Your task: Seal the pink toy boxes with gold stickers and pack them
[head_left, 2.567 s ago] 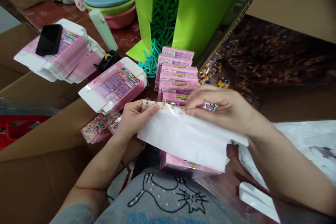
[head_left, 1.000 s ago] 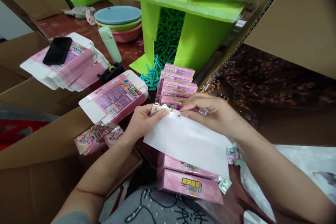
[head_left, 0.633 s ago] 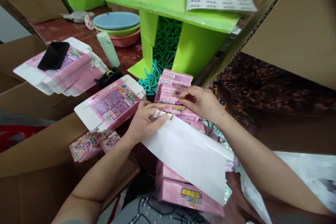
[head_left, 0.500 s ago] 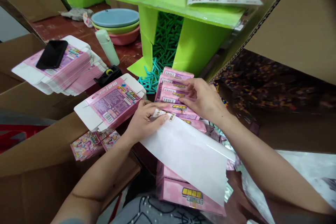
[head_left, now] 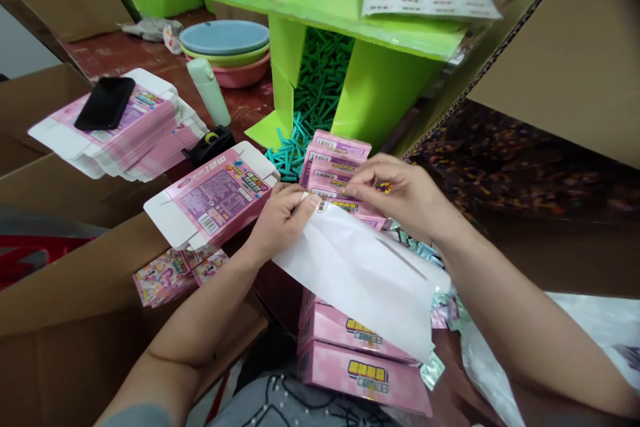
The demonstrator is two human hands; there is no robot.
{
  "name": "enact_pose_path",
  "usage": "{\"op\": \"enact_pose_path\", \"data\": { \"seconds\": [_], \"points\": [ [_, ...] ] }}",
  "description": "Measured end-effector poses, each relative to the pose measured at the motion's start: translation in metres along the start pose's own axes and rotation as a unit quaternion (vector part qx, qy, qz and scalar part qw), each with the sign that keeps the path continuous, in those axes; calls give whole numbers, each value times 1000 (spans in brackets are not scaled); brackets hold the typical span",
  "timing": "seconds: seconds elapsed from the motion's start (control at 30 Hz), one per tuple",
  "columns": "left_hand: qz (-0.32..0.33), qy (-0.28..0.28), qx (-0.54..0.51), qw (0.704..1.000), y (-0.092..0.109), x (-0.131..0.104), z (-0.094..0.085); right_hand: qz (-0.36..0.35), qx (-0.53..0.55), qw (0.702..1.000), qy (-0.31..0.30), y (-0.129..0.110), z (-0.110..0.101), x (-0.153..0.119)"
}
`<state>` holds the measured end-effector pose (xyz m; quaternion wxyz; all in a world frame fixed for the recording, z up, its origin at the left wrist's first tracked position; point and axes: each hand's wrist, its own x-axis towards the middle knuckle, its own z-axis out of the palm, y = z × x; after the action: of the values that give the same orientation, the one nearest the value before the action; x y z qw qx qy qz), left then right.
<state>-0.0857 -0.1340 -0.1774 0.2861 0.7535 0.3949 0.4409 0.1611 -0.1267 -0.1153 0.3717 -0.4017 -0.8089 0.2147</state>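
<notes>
Brown cardboard makes up the biggest shapes around you: a large carton point(head_left: 560, 67) on your right, its dim inside scattered with small coloured bits, and another carton point(head_left: 55, 367) on your left. Ahead of you stands the lime-green box point(head_left: 395, 90), full of green sticks point(head_left: 323, 73) that spill from its open front. From just beside that opening, the row of pink boxes point(head_left: 370, 373) runs back towards your lap, its middle partly covered. To the left of the row are two stacks of flat pink-and-white cartons, a farther stack point(head_left: 150, 140) and a nearer stack point(head_left: 215, 197). Beyond them sit the nested basins point(head_left: 225, 37), blue on top.

Over the pink boxes slants your white sheet point(head_left: 360, 267), its upper corner gripped between the thumb and fingers of your left hand point(head_left: 285, 220). Your right hand point(head_left: 400, 193) is above the row with thumb and forefinger drawn close together; whether they pinch anything, I can't tell from here. A pale green bottle point(head_left: 209, 90) stands behind the black tape dispenser point(head_left: 210, 145), and a phone point(head_left: 105, 103) lies on the farther stack. Smallest is the round sticker point(head_left: 323, 205) on the sheet, right by your left thumb.
</notes>
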Motion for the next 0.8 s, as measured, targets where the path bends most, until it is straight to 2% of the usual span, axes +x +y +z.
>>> {"op": "enact_pose_path", "data": {
  "seconds": [0.1, 0.23, 0.4, 0.57, 0.63, 0.73, 0.8],
  "points": [
    [-1, 11, -5, 1000, -2, 0, 2, 24, -85, 995, 39, 24, 0, 14],
    [-7, 17, -8, 1000, -3, -2, 1, 51, -190, 980, 15, 48, 7, 24],
    [-1, 20, 3, 1000, -5, -2, -2, 49, -301, 950, 62, 46, 17, 20],
    [-12, 34, 18, 999, -6, 5, -1, 11, -364, 931, 26, 48, 12, 21],
    [-8, 34, 15, 999, -6, 8, -1, 16, -318, 948, 3, 45, 7, 23],
    [-2, 35, 9, 999, -6, 14, 1, -7, -136, 989, -56, 28, 4, 22],
    [-9, 36, 8, 999, -7, 18, 2, -28, -28, 996, -76, 13, 6, 21]
  ]
}}
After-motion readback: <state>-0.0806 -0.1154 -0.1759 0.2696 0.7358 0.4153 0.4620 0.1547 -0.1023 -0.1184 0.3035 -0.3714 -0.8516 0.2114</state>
